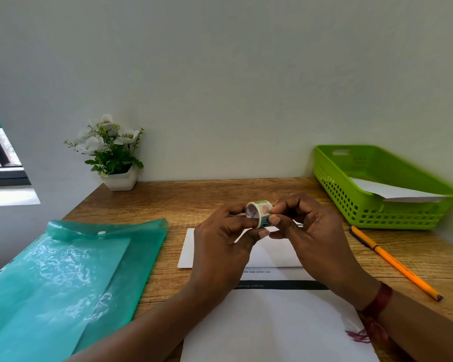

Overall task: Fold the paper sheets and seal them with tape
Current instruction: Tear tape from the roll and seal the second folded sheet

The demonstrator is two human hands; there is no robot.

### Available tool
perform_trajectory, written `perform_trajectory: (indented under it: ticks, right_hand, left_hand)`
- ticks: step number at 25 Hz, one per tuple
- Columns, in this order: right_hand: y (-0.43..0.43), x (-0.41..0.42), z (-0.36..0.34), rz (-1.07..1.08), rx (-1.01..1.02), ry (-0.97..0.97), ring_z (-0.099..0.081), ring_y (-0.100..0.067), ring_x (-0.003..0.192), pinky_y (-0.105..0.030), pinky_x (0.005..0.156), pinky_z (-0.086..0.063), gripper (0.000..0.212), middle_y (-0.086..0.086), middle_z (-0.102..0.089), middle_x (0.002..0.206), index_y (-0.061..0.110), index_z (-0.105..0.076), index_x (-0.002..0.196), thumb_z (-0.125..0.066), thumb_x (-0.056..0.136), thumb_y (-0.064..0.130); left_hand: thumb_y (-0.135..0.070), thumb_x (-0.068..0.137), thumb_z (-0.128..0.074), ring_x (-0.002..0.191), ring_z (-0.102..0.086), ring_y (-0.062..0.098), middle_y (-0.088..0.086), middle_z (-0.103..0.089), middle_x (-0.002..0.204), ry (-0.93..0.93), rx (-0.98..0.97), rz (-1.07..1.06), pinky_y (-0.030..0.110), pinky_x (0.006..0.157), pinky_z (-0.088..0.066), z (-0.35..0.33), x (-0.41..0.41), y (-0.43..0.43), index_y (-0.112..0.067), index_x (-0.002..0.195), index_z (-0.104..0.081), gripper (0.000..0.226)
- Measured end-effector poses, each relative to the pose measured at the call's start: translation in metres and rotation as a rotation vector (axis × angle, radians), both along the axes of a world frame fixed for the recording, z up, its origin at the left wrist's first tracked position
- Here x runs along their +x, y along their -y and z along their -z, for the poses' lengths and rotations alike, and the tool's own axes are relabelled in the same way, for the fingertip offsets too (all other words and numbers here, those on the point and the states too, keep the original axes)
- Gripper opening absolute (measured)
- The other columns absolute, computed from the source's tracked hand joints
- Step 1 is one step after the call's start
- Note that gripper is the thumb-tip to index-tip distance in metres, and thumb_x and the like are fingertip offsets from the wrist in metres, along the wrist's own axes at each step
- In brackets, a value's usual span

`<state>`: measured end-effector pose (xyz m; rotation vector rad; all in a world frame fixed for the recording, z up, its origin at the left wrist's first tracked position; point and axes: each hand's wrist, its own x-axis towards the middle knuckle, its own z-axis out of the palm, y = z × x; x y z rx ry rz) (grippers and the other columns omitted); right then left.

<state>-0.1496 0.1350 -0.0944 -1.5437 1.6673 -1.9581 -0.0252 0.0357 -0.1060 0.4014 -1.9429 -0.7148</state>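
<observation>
Left hand (221, 240) pinches the patterned tape roll (259, 214) by its core, thumb under, fingers behind. Right hand (307, 231) fingertips press together on the roll's outer face, apparently picking at the tape end. Directly beneath the fingers lies the folded paper sheet (270, 253) on the wooden desk (194, 197); nearer the person, a printed sheet (272, 322). Judgement: roll light, rigid; tape thin, tacky, prone to tearing. Grip core edges.

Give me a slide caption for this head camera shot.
Both hands, left and right, hold a patterned tape roll above a folded paper sheet on the wooden desk.
</observation>
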Motion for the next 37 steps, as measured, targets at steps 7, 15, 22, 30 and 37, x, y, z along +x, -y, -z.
perform_trajectory:
  ticks: [7,15,22,30,37]
  right_hand:
    - [0.0001,0.0018,0.0011,0.018,0.068,-0.053,-0.062,-0.008,0.084,-0.03,0.063,-0.059,0.023,0.017,-0.063,0.083,0.028,-0.06,0.082,-0.058,0.093,0.008]
    - [-0.0017,0.0006,-0.0036,0.024,-0.037,-0.013,-0.069,-0.012,0.086,-0.028,0.062,-0.059,0.026,0.015,-0.069,0.087,0.032,-0.067,0.084,-0.067,0.086,0.007]
    - [-0.0011,0.0026,-0.0029,0.002,-0.035,0.051,-0.07,-0.015,0.085,-0.032,0.062,-0.06,0.029,0.01,-0.07,0.082,0.031,-0.068,0.08,-0.068,0.084,0.002]
    - [-0.0027,0.0045,-0.0027,0.064,0.115,-0.111,-0.061,-0.006,0.083,-0.034,0.058,-0.06,0.016,0.015,-0.059,0.081,0.024,-0.057,0.085,-0.055,0.094,0.01]
    - [-0.0036,0.0035,-0.0032,0.072,0.046,-0.063,-0.064,-0.01,0.089,-0.032,0.059,-0.06,0.015,0.008,-0.063,0.086,0.025,-0.056,0.087,-0.054,0.095,0.012]
  left_hand:
    - [-0.019,0.073,-0.08,0.096,-0.063,0.003,-0.008,-0.069,0.108,0.017,-0.068,-0.085,0.013,0.078,-0.053,0.0016,-0.0002,-0.0012,-0.019,0.093,-0.078,0.02]
    - [-0.017,0.075,-0.078,0.091,-0.065,-0.002,-0.013,-0.069,0.095,-0.042,0.109,0.026,0.01,0.072,-0.051,0.0014,-0.0023,-0.004,-0.016,0.088,-0.076,0.013]
    - [-0.013,0.075,-0.079,0.096,-0.062,-0.005,-0.005,-0.07,0.1,-0.045,0.104,0.041,0.005,0.072,-0.047,0.0021,-0.0019,-0.0031,-0.009,0.09,-0.077,0.016]
    - [-0.02,0.075,-0.078,0.091,-0.062,-0.002,-0.015,-0.062,0.102,-0.016,-0.062,-0.067,0.014,0.07,-0.054,0.0009,0.0013,-0.0052,-0.016,0.09,-0.076,0.016]
    - [-0.013,0.078,-0.077,0.088,-0.065,0.005,-0.006,-0.069,0.097,-0.037,0.051,-0.045,0.01,0.069,-0.051,0.0015,-0.0008,-0.0063,-0.013,0.091,-0.073,0.013]
